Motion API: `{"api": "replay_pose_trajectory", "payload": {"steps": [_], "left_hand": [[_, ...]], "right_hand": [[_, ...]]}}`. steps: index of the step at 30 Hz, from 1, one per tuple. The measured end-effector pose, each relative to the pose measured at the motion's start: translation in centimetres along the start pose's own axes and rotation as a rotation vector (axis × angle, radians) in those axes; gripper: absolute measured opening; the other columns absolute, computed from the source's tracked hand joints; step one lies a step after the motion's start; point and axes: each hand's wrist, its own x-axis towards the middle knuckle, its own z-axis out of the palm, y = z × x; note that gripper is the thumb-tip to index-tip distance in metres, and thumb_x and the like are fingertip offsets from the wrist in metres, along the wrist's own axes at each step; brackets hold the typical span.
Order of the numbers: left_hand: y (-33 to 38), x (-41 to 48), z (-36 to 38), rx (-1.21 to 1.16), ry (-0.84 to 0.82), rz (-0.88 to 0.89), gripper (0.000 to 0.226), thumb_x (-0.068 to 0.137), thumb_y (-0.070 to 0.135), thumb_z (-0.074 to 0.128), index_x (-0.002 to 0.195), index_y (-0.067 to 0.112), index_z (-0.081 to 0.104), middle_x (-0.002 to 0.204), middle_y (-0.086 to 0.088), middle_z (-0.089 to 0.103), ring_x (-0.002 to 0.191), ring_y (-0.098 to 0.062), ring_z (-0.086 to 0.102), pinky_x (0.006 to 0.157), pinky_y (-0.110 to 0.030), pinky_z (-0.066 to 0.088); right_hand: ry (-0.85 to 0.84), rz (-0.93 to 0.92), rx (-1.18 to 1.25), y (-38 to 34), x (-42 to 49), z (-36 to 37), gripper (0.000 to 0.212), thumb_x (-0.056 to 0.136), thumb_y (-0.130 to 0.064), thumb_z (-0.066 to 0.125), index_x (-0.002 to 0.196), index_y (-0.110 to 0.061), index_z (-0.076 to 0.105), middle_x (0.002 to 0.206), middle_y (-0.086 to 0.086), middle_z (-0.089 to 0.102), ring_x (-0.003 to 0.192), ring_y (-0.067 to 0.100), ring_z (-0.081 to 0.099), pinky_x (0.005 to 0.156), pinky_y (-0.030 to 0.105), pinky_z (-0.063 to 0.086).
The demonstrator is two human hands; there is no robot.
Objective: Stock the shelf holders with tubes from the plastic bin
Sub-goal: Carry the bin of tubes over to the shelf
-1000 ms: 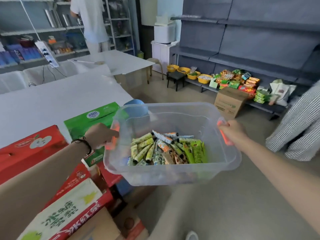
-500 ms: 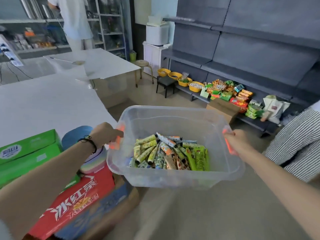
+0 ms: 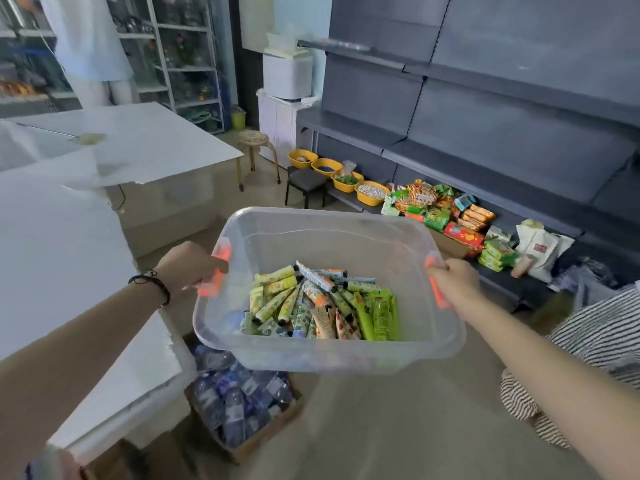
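You hold the plastic bin (image 3: 329, 216) off the floor with both hands, one at each end. Your left hand (image 3: 188, 268) is clamped on the left orange handle (image 3: 220, 268), fingers curled round it. Your right hand (image 3: 453, 284) is clamped on the right orange handle (image 3: 436, 289) the same way. The hands are apart, with the bin's whole width between them.

The tubes (image 3: 322, 303) lie in a loose heap on the bin's bottom, toward its near wall. Yellow-patterned ones lie at the left of the heap, bright green ones at the right, and orange and white ones between.

Left of the bin stands the white bench (image 3: 62, 244). Below the bin's near left corner, a cardboard box of bottles (image 3: 239, 403) sits on the floor. Beyond the bin's far right corner the grey shelf (image 3: 485, 133) runs along the wall, with snack packets (image 3: 440, 209) and a row of yellow bowls (image 3: 346, 176) low on it. Right of the bin, a person in a striped garment (image 3: 602, 337) is partly in view.
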Motion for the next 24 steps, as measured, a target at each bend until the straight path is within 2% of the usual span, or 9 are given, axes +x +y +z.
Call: {"api": "replay_pose_trajectory", "payload": {"steps": [6,10,14,18,21,24], "left_hand": [[7.6,10.1,2.1,-0.030,0.011,0.012,0.036,0.070,0.021,0.072,0.043,0.009,0.051,0.031,0.004,0.044,0.035,-0.017,0.039,0.044,-0.021,0.029],[12.3,17.5,5.3,-0.019,0.025,-0.027,0.035,0.071,0.021,0.071,0.045,0.009,0.052,0.028,0.005,0.043,0.034,-0.015,0.042,0.043,-0.020,0.029],[17.3,25.4,8.7,-0.015,0.033,-0.079,0.034,0.072,0.022,0.072,0.047,0.008,0.054,0.030,0.005,0.045,0.036,-0.016,0.043,0.042,-0.019,0.030],[22.2,32.4,11.4,-0.043,0.057,-0.145,0.039,0.075,0.021,0.070,0.045,0.009,0.048,0.025,0.005,0.039,0.036,-0.015,0.040,0.042,-0.019,0.027],[25.3,37.0,12.6,-0.079,0.069,-0.173,0.037,0.075,0.020,0.070,0.048,0.008,0.048,0.025,0.006,0.039,0.036,-0.016,0.040,0.043,-0.018,0.026],[27.9,41.8,13.3,-0.107,0.093,-0.184,0.038,0.074,0.019,0.070,0.047,0.008,0.047,0.026,0.007,0.039,0.036,-0.016,0.039,0.044,-0.019,0.027]], "right_hand": [[-0.009,0.013,-0.005,-2.7,13.2,0.7,0.041,0.092,-0.039,0.044,0.068,-0.008,0.057,0.057,0.009,0.057,0.064,0.032,0.065,0.070,0.040,0.054],[-0.022,-0.013,-0.010,-3.2,23.2,2.4,0.045,0.093,-0.041,0.042,0.064,-0.009,0.054,0.056,0.009,0.056,0.060,0.030,0.061,0.066,0.038,0.054],[-0.077,-0.042,-0.025,-3.9,34.2,4.1,0.044,0.095,-0.038,0.040,0.072,-0.006,0.059,0.061,0.011,0.057,0.059,0.030,0.060,0.060,0.032,0.048],[-0.091,-0.071,-0.016,-6.1,44.6,4.9,0.045,0.093,-0.043,0.040,0.075,-0.006,0.058,0.072,0.015,0.063,0.069,0.033,0.063,0.072,0.045,0.058],[-0.099,-0.107,-0.033,-8.3,51.3,5.2,0.043,0.092,-0.042,0.044,0.071,-0.006,0.055,0.066,0.013,0.060,0.065,0.033,0.064,0.069,0.049,0.059],[-0.109,-0.144,-0.043,-10.4,57.0,5.7,0.041,0.093,-0.039,0.045,0.066,-0.008,0.051,0.061,0.011,0.057,0.059,0.030,0.060,0.067,0.047,0.057]]}}
